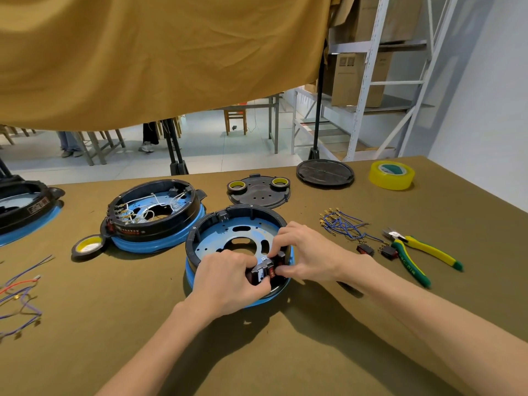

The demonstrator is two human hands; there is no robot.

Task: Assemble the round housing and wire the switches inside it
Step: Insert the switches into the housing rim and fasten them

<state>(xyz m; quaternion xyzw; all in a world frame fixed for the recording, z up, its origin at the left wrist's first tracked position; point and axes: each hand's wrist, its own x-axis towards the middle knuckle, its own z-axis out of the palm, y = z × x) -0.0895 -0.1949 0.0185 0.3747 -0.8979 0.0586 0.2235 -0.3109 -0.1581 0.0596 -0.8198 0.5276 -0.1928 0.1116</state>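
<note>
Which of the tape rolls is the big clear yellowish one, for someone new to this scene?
Look to the table's far right corner, beyond the pliers. The clear yellowish tape roll lies flat there alone. It is translucent; the other rolls are black-edged.

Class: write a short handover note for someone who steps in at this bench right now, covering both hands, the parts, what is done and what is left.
Left hand and right hand both pinch a black switch block at the near wall of the round housing.
Two loose switches, blue wires and cutters lie to the right.
Done: housing placed, one switch going in.
Left: seat the switches, wire them; this housing holds no wires yet.
</note>
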